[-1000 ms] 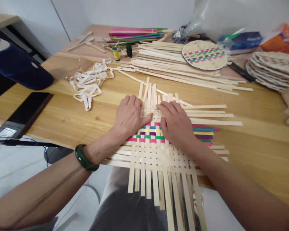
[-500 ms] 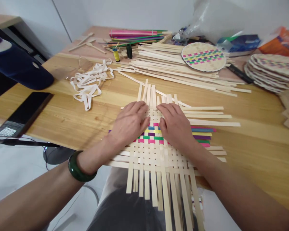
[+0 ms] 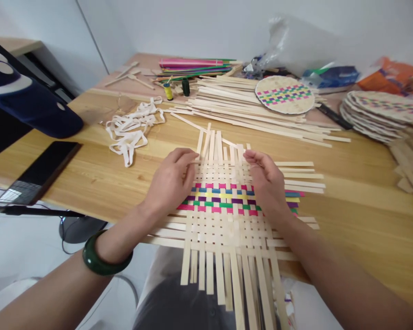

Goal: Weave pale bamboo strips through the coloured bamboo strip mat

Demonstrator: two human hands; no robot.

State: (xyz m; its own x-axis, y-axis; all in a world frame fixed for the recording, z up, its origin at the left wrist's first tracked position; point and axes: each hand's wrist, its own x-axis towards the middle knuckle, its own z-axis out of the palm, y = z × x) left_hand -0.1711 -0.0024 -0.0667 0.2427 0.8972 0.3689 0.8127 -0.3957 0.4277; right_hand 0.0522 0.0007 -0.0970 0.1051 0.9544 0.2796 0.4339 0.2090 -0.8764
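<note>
A half-woven mat (image 3: pixel 216 227) of pale flat strips lies at the table's front edge, its long loose ends hanging over my lap. Pink, blue, yellow, purple and green strips cross its middle as a coloured band (image 3: pixel 223 196). My left hand (image 3: pixel 172 181) is at the mat's upper left edge, thumb and fingers closed on the end of a pale cross strip. At the upper right edge my right hand (image 3: pixel 269 181) pinches in the same way; its fingertips partly hide what they hold. Upright strip ends (image 3: pixel 215 145) stick out between the hands.
Behind lie a pile of loose pale strips (image 3: pixel 227 103), a finished round woven disc (image 3: pixel 285 95) and a stack of similar discs (image 3: pixel 371 117). White tape (image 3: pixel 132 128), thread spools (image 3: pixel 168 91), a phone (image 3: pixel 41 169) and a dark blue bottle (image 3: pixel 30 101) are on the left.
My hands have moved apart, from the middle of the mat's upper part out to its left and right edges. More of the coloured band shows between them.
</note>
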